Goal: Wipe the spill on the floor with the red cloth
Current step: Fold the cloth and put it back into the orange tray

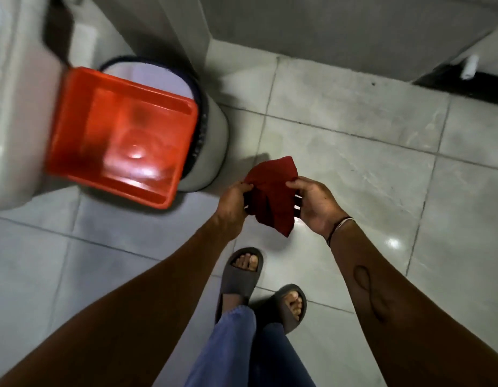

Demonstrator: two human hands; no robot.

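While I look down from the head camera, I see both hands holding a dark red, soft-looking cloth [271, 196] in the air above the floor. My left hand [233, 206] pinches its left edge, the grip closed tight on a bunched fold. My right hand [316, 203] pinches the upper right corner between thumb and fingers, also closed on the fabric. The cloth hangs crumpled between them, tapering to a point at the bottom.

Below lies a glossy floor of large pale grey tiles [354, 141] with thin dark grout lines and bright reflections near my right wrist. I cannot pick out a spill on it with any certainty. A thin bracelet [340, 226] circles the right wrist.

To the left, a shiny orange rectangular plastic tub [119, 135] with a raised rim rests across a round white bin with a dark rim [211, 135]; the tub is blurred, and it hides most of the bin's top. A white bulky object at the far left is cut off by the frame.

Grey rubber slide sandals [242, 275] and blue denim trouser legs [231, 344] show beneath my forearms.
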